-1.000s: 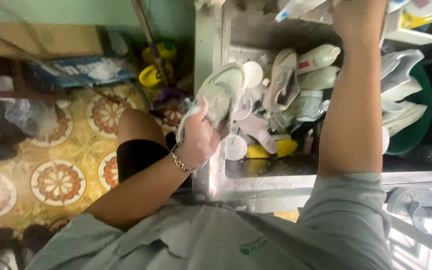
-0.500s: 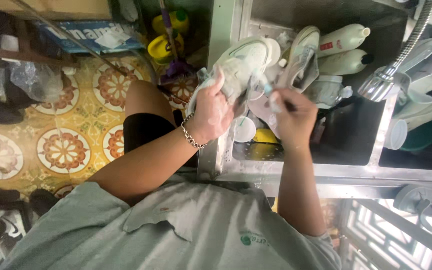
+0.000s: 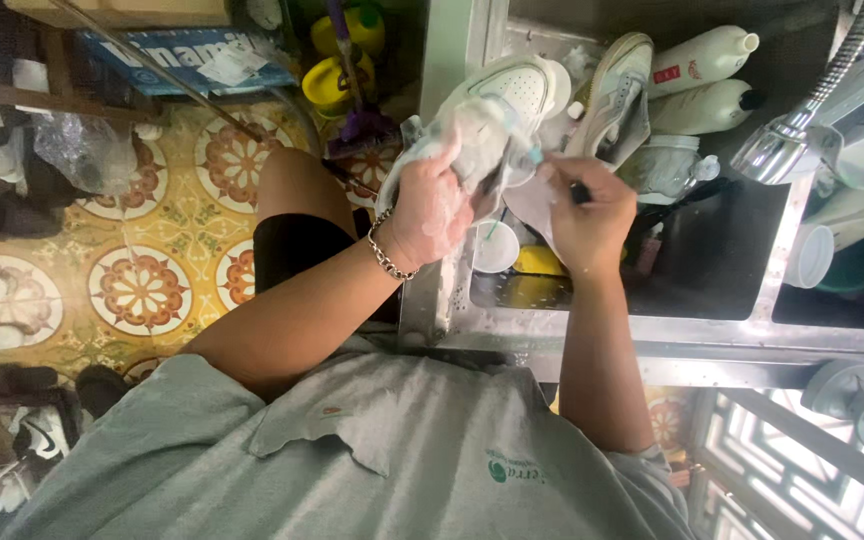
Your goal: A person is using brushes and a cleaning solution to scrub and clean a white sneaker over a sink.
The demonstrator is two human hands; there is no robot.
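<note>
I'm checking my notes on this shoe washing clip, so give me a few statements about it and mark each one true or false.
1. The left hand holds a white shoe over the metal sink. True.
2. The right hand is raised up at the shelf. False: it is at the shoe, gripping a small dark-handled tool.
3. Two white bottles lie in the sink. True.
4. The floor is plain grey. False: it has patterned yellow and red tiles.

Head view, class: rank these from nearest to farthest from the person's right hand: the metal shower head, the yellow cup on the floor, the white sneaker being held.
1. White sneaker: just left of the right hand, gripped by the left hand.
2. Metal shower head: to the right, over the sink.
3. Yellow cup: far left, on the tiled floor.
</note>
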